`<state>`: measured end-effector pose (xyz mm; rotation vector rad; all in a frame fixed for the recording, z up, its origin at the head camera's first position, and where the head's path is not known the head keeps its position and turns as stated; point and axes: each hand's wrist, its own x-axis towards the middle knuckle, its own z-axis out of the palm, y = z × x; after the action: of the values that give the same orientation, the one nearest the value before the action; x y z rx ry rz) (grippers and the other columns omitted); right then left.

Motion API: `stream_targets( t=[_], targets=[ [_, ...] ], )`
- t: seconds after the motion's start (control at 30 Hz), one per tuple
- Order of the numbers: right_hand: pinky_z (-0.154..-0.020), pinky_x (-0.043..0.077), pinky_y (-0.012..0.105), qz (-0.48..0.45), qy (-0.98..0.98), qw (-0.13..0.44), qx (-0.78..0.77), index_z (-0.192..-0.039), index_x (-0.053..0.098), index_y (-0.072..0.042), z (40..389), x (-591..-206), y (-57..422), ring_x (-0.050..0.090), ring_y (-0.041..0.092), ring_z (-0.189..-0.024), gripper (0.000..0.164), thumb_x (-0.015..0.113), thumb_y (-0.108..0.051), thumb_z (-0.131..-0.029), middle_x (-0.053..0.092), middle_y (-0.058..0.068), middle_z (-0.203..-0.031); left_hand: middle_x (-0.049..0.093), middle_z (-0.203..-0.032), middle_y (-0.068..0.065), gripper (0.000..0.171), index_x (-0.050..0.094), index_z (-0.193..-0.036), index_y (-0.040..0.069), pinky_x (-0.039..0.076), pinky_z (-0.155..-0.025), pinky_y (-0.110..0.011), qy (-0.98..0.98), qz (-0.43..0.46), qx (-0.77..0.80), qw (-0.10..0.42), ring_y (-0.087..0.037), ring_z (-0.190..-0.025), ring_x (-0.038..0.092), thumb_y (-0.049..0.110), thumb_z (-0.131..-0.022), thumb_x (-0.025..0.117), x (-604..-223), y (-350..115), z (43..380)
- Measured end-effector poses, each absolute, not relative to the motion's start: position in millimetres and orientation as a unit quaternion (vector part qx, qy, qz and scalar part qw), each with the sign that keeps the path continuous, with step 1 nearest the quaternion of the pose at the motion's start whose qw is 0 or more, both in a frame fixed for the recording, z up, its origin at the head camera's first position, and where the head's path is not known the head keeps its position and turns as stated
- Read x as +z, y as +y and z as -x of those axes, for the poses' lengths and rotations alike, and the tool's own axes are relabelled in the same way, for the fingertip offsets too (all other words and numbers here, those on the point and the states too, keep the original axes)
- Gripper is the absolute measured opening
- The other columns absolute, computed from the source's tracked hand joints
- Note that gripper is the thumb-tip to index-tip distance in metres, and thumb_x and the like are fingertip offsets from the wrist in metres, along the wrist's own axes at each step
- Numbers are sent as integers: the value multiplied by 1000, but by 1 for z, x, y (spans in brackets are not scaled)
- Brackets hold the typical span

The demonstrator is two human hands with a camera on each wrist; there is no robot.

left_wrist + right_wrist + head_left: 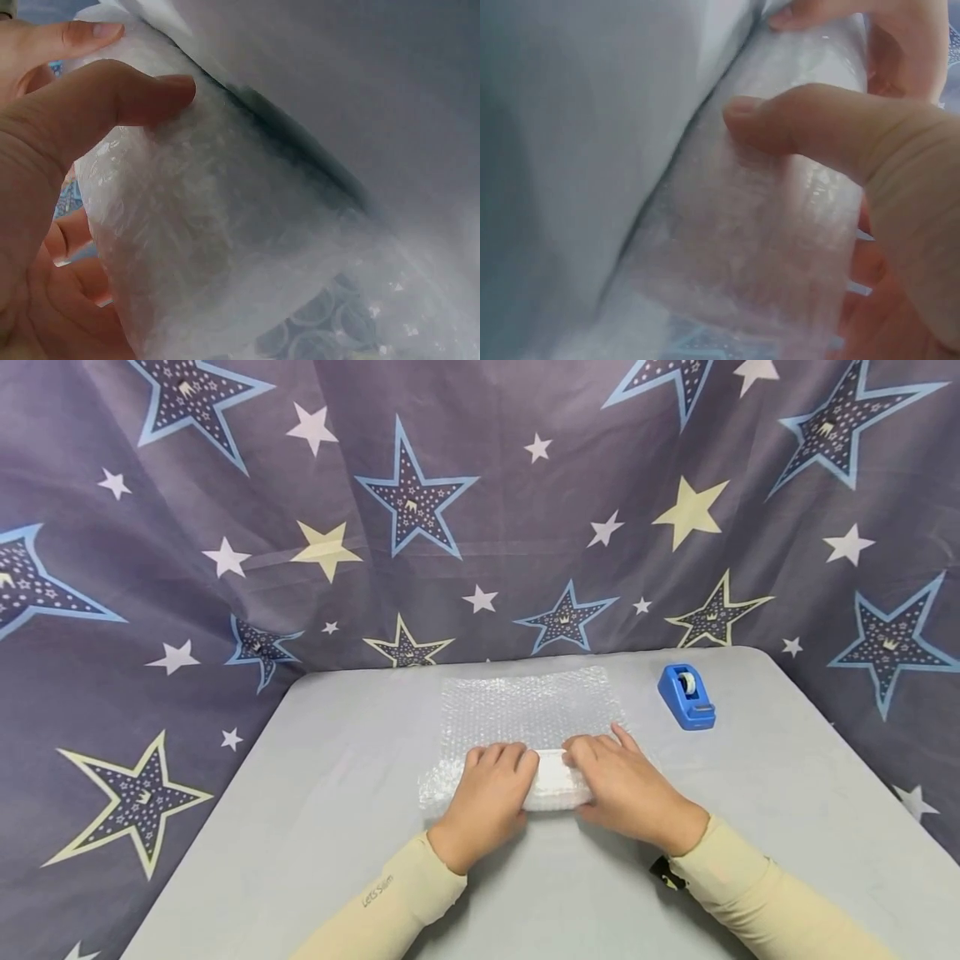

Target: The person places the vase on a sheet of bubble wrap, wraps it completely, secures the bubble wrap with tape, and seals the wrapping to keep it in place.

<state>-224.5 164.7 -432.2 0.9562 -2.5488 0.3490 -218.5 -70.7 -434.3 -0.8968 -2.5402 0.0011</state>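
Note:
A white box-like object [553, 772], partly wrapped in bubble wrap [532, 710], lies near the middle of the table. My left hand [491, 793] grips its left part, thumb on the near side and fingers over the top. On the right part my right hand [626, 785] holds it the same way. Both wrist views show the thumbs pressing on the wrapped bundle [202, 202], with fingers round the other side. Flat bubble wrap stretches from the bundle toward the far table edge. What the white object is cannot be made out.
A blue tape dispenser [687, 697] with a roll of tape stands at the back right of the pale grey table [300, 793]. Behind the table hangs a dark curtain [495, 585] printed with stars.

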Motion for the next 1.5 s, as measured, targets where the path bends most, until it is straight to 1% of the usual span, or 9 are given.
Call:
stream_targets(
  t=[0.13, 0.37, 0.43, 0.53, 0.77, 0.93, 1.13, 1.4, 1.5],
  targets=[
    [-109, 38, 65, -354, -906, 196, 122, -115, 55, -12, 222, -429, 166, 66, 27, -111, 74, 98, -20, -55, 68, 4, -117, 64, -117, -2, 60, 55, -110, 16, 45, -88, -45, -921, 325, -7, 216, -25, -106, 63, 20, -60, 89, -434, -71, 216],
    [-98, 45, 48, -377, -895, 205, 120, -113, 54, -10, 219, -425, 166, 66, 24, -100, 75, 98, -22, -53, 67, 1, -108, 64, -115, 0, 62, 54, -110, 16, 45, -85, -43, -926, 322, -14, 197, -23, -102, 62, 20, -58, 89, -426, -70, 211],
    [-96, 45, 46, -379, -895, 201, 120, -113, 54, -10, 218, -424, 166, 66, 23, -98, 75, 98, -23, -53, 67, 1, -106, 64, -112, 0, 63, 54, -109, 16, 44, -82, -42, -927, 324, -17, 190, -23, -99, 62, 22, -58, 90, -424, -71, 210],
    [-96, 46, 45, -380, -897, 189, 123, -112, 54, -11, 216, -423, 167, 66, 22, -97, 74, 98, -24, -54, 68, -1, -104, 63, -107, 1, 62, 53, -106, 16, 44, -79, -41, -927, 328, -19, 179, -22, -96, 61, 23, -58, 90, -422, -72, 209],
    [-96, 45, 45, -377, -903, 162, 127, -110, 54, -13, 213, -418, 168, 66, 20, -96, 72, 98, -29, -55, 66, -4, -101, 63, -105, 2, 64, 52, -105, 18, 41, -74, -39, -929, 333, -29, 157, -21, -94, 62, 26, -56, 93, -417, -72, 205],
    [-92, 44, 43, -376, -905, 153, 123, -105, 52, -16, 210, -414, 167, 66, 17, -93, 70, 98, -28, -53, 65, -8, -95, 63, -101, 2, 63, 52, -104, 18, 39, -69, -37, -931, 332, -23, 149, -20, -89, 61, 27, -56, 93, -414, -70, 201],
    [-86, 44, 40, -374, -909, 135, 125, -104, 53, -17, 206, -410, 168, 65, 15, -93, 67, 96, -27, -54, 65, -9, -96, 64, -100, 2, 63, 53, -103, 17, 40, -67, -36, -934, 328, -17, 137, -20, -87, 62, 29, -57, 95, -412, -68, 195],
    [-83, 43, 39, -374, -912, 110, 126, -106, 54, -16, 202, -406, 169, 63, 14, -90, 65, 95, -27, -57, 64, -9, -97, 64, -99, 2, 61, 53, -102, 17, 38, -65, -35, -937, 328, -19, 121, -18, -84, 61, 29, -58, 94, -408, -67, 192],
    [-85, 45, 41, -375, -912, 108, 124, -106, 55, -16, 202, -406, 169, 64, 15, -91, 64, 95, -28, -58, 64, -9, -99, 64, -97, 2, 61, 52, -101, 16, 39, -64, -35, -937, 328, -18, 121, -18, -82, 60, 29, -58, 94, -408, -68, 193]
  ],
)
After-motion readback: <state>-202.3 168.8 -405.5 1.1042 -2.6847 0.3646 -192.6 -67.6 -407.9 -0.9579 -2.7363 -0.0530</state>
